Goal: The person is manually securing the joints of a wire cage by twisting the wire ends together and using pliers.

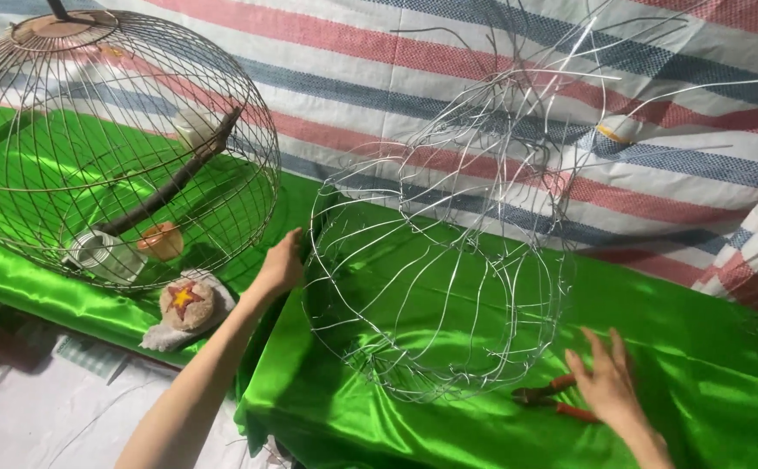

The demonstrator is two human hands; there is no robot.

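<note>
An unfinished cage of thin silver wire [448, 260] lies on its side on shiny green cloth [700, 365], with loose wire ends sticking up and to the right. My left hand [282, 263] grips the wire frame at its left rim. My right hand [606, 382] rests flat on the cloth at the frame's lower right, fingers spread over red-handled pliers [546, 398], which lie beneath it.
A finished round wire cage [110, 139] stands at the left with a wooden perch, a white cup and an orange dish inside. A round stone with a yellow star [186, 304] sits on a white rag in front of it. A striped tarp [483, 78] hangs behind.
</note>
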